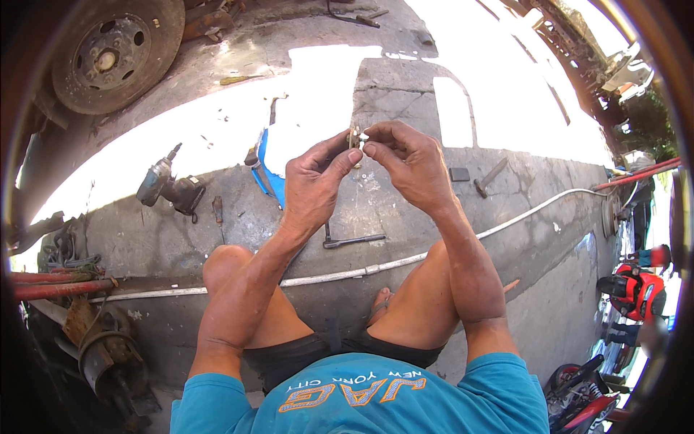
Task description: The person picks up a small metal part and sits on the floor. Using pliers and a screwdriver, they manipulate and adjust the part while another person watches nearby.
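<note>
Both grips pinch tight: left hand (312, 182) and right hand (405, 163) share one small metal part (354, 137), held up mid-fiddle; ratchet wrench (352, 239) lies unused on the concrete floor (405, 224).

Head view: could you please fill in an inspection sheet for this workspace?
Surface: cracked concrete ground, part sunlit, part shaded.
Job's things: small metal part pinched between both hands.
Clutter: power drill, screwdriver, L-shaped wrench, hammer, blue tool.
Grippers: left hand and right hand both grip the part with their fingertips.
Cables: white hose running across the ground.
Surroundings: vehicle wheel upper left, red motorcycle right, rusty parts lower left.
</note>
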A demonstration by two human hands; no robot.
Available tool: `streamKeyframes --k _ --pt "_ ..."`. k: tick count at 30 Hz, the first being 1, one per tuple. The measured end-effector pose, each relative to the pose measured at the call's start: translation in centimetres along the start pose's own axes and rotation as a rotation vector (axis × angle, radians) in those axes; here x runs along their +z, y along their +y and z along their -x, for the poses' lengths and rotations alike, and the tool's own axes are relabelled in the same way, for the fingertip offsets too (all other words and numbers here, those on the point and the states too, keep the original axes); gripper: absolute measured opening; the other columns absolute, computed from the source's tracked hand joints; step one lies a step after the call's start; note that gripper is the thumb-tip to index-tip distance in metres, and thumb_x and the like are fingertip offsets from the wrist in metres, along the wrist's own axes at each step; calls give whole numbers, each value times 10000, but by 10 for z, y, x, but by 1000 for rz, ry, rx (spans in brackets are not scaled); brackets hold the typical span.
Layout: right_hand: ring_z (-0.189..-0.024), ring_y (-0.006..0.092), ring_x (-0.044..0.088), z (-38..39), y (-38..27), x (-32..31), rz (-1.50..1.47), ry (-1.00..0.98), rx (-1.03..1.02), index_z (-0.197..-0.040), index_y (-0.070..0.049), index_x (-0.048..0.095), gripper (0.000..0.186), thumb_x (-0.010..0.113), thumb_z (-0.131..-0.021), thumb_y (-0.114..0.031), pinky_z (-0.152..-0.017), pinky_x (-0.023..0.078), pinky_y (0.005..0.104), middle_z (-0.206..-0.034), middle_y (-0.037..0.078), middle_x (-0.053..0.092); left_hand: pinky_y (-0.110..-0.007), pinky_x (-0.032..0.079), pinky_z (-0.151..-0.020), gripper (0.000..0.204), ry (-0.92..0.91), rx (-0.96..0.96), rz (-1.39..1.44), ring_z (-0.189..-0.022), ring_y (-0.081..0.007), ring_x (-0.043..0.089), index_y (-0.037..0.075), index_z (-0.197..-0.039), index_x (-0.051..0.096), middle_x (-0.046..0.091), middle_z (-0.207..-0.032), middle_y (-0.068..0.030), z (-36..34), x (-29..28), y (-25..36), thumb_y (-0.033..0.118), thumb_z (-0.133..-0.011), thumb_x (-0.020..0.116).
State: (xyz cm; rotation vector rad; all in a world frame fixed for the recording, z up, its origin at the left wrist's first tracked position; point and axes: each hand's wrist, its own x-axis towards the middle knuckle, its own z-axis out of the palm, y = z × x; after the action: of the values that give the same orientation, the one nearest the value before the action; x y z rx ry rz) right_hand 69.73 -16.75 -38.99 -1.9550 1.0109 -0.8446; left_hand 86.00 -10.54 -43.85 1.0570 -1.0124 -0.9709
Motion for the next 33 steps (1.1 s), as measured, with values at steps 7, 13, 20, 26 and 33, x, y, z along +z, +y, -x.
streamKeyframes --k 7,13,20,26,33 --pt "-813 170 719 0 6 0 -26 20 -65 -1047 0 715 170 703 -949 -139 -711 577 321 -915 119 751 -303 603 -878 407 -25 -31 63 -996 -181 712 -30 -1269 659 744 -1104 -146 0 1 3 120 -905 764" --pt "-791 162 706 -1 11 2 -36 38 -54 -1052 -3 708 164 687 -957 -136 -699 566 319 -895 112 746 -317 606 -889 402 -31 -23 83 -1020 -192 711 -38 -1257 661 740 -1110 -152 1 0 4 121 -903 765" --pt "-781 160 703 -4 6 8 -43 37 -41 -1029 2 698 143 678 -955 -120 -697 560 330 -879 112 744 -310 603 -871 400 -31 3 97 -990 -188 710 -37 -1258 657 738 -1102 -149 -2 -8 0 129 -910 763" --pt "-846 182 718 -2 4 -5 46 -26 -15 -1066 14 677 201 679 -945 -147 -739 569 334 -908 151 722 -288 549 -880 409 -42 -67 56 -994 -159 667 -52 -1289 630 711 -1114 -125 -9 -2 -3 95 -924 740" --pt "-795 351 696 -16 15 12 57 -1 -53 -957 49 653 190 594 -897 -122 -760 529 460 -848 225 705 -309 561 -874 297 -72 -72 67 -954 -165 680 -53 -1183 644 702 -1075 -123 -32 -14 -24 107 -944 716"
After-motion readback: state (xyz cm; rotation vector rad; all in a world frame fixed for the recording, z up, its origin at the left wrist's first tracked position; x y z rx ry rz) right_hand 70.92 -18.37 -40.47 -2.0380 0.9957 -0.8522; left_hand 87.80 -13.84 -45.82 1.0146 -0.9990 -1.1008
